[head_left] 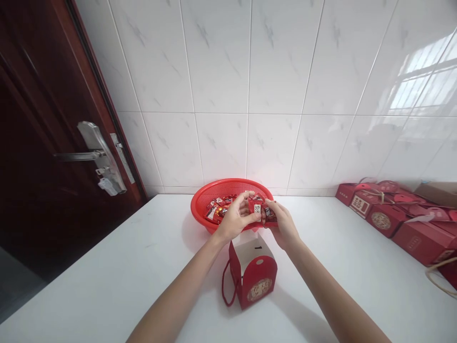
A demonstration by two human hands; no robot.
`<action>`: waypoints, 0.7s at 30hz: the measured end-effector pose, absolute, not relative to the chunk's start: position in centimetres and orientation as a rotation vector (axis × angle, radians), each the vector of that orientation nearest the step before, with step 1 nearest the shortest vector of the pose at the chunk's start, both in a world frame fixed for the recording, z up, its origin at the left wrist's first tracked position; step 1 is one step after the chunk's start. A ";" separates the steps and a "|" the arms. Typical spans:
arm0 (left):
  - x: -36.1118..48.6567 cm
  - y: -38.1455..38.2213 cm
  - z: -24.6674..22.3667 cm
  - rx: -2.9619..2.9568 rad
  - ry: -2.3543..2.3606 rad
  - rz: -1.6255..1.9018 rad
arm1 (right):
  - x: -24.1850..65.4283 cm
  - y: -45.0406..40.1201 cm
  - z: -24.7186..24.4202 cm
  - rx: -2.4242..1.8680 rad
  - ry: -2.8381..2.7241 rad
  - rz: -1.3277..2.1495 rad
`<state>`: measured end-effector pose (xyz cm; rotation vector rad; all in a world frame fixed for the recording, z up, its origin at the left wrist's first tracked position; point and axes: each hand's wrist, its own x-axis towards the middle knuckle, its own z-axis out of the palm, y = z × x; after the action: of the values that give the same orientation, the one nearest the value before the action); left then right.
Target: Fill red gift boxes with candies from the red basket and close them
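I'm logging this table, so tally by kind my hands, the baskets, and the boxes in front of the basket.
Left hand and right hand: 2
Red basket: 1
Red box: 1
Total: 4
Uncounted, because they overlap: wrapped packets and boxes at the right.

Both bare forearms slant inward and away from the body, the left forearm (185, 288) passing left of the box (260, 274), the right forearm (323, 286) passing right of it. The left grip (235, 218) and right grip (284, 226) meet close together above and beyond the box's near face. The left fingers curl loosely, their thumb stretched toward the right grip. The right fingers bend inward in a pinch, their thumb hard to make out.
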<state>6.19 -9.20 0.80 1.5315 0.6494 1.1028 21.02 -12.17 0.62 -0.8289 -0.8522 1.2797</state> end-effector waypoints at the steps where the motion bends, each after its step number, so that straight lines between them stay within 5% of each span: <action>1: 6.2 -9.1 0.7 1.540 0.644 1.114 | 21.2 -12.2 0.5 -0.831 -0.859 1.283; 21: 6.1 -9.4 0.4 1.504 0.663 1.194 | 19.6 -12.4 -0.5 -0.790 -0.881 1.429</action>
<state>6.06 -9.44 0.43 1.5037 0.6629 1.1944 19.60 -12.40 -0.54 -0.7899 -0.8806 1.4291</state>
